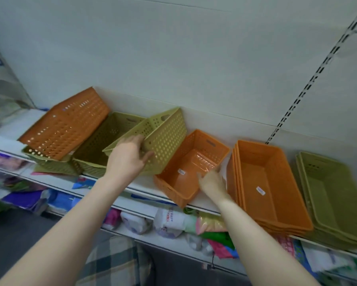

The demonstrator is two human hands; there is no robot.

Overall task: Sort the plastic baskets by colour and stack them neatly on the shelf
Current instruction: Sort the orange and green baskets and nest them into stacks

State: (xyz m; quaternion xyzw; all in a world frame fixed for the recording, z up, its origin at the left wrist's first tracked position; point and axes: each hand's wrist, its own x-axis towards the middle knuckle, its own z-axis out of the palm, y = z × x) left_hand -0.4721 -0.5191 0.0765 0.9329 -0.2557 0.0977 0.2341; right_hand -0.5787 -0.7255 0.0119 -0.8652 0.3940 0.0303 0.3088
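A white shelf (206, 201) carries orange and green perforated baskets. My left hand (128, 159) grips the near corner of a tilted green basket (165, 137), which leans over a single orange basket (186, 174). My right hand (211, 182) rests on that orange basket's right wall, fingers around its rim. To the right stands a stack of orange baskets (276, 178), then a stack of green baskets (334, 195). At the left, an upturned orange basket (68, 124) lies on a green basket (55, 165), beside another green basket (103, 147).
The white back wall (194, 69) rises behind the shelf, with a slotted upright rail (309, 85) at the right. A lower shelf (144, 213) holds colourful packaged goods. A checked cloth (115, 263) lies below, near my arms.
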